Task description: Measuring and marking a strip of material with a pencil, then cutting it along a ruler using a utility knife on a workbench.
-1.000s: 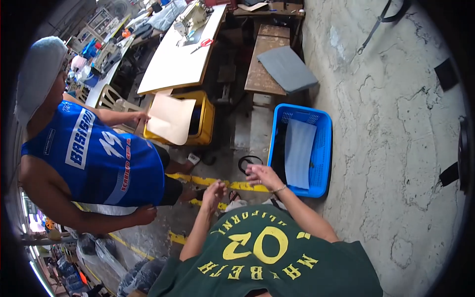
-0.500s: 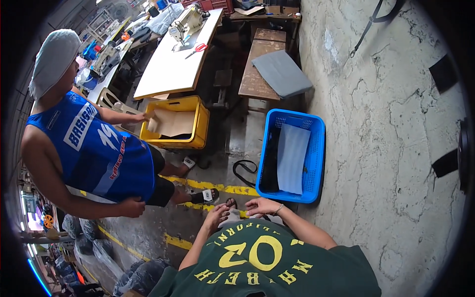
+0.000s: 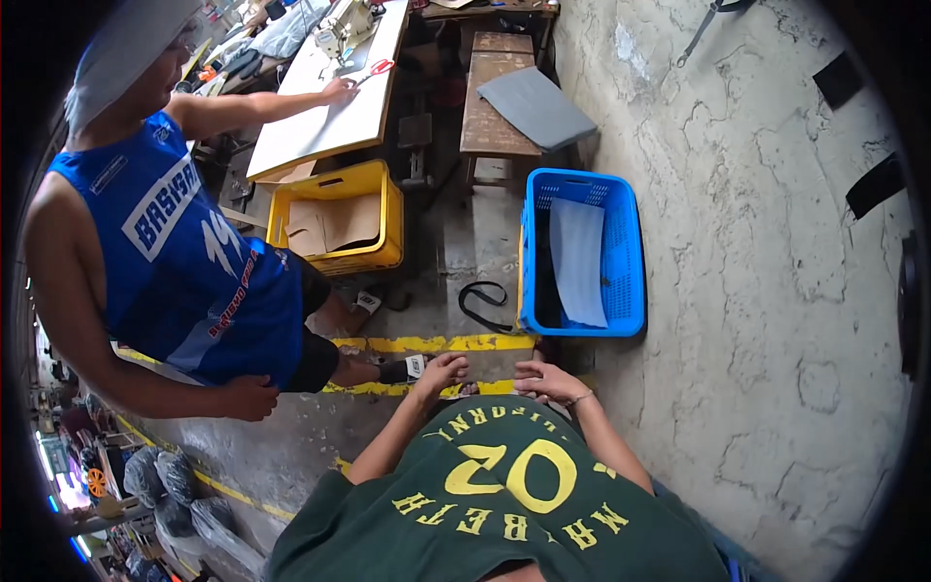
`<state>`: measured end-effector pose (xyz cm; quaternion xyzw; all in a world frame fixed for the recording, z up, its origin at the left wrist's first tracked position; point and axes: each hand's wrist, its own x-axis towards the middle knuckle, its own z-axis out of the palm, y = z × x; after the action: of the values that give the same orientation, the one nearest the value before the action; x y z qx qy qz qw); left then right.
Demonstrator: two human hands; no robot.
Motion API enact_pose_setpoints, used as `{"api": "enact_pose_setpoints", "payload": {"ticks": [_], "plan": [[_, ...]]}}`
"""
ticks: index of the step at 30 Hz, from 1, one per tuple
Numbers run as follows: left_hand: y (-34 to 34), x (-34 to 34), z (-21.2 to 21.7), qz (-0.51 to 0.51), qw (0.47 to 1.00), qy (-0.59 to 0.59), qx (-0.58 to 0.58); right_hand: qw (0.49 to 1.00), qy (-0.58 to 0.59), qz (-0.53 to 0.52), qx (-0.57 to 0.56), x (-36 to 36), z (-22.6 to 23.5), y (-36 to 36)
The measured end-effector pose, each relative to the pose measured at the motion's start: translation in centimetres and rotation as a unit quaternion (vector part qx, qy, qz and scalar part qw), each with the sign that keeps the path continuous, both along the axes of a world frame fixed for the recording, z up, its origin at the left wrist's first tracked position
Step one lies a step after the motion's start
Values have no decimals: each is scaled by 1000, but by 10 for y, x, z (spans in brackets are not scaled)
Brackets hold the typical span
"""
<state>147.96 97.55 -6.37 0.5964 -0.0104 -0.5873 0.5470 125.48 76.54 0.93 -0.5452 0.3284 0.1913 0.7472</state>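
My left hand (image 3: 441,376) is held in front of my body, its fingers loosely bent and apart, with nothing visible in it. My right hand (image 3: 551,382) faces it across a small gap, also empty, fingers loosely spread. Beyond the right hand stands a blue plastic basket (image 3: 635,281), the nearest container to it. A pale sheet (image 3: 579,257) leans inside, beside dark material. On the left, a co-worker in a blue jersey (image 3: 184,242) reaches over a white table (image 3: 291,141). The co-worker's hand (image 3: 339,92) is at red-handled scissors (image 3: 378,68); whether it grips them is unclear.
A yellow crate (image 3: 393,218) holding brown sheets stands below the white table. A grey panel (image 3: 538,107) rests on a wooden bench (image 3: 495,126). A black strap (image 3: 475,306) lies on the floor near the basket. A rough concrete wall (image 3: 727,272) runs along the right.
The co-worker's hand has gone from the yellow crate to the scissors on the white table. My hands have moved slightly farther apart. The whole view has shifted a little.
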Motion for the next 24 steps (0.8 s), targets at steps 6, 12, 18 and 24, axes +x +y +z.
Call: {"api": "enact_pose_setpoints", "payload": {"ticks": [6,12,18,24], "plan": [[39,3,-48,-104,994,26,31,993,-21,-87,-74,-50,-41,75],[87,38,-152,-248,944,-170,139,979,43,-187,-66,-83,-20,116],[138,47,-197,-298,921,-184,169,956,29,-257,-136,-110,-24,151],[112,17,-159,-433,856,-165,228,941,139,-292,-102,-162,-3,176]]}}
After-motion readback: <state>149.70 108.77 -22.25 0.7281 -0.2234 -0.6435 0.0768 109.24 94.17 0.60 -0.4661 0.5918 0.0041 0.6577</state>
